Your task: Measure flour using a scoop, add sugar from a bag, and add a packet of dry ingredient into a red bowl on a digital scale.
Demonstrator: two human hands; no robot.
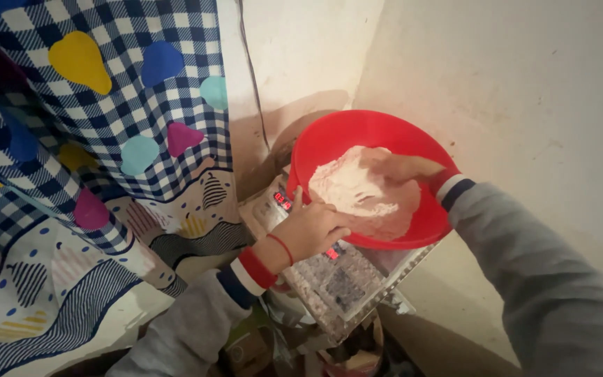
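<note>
The left hand [313,228] curls its fingers over the near rim of the red bowl [336,136], gripping it. The right hand [400,167] lies inside, pressed into the pale dough [357,192], its grip hidden. The bowl sits on a scale [347,283] with red digits.
</note>
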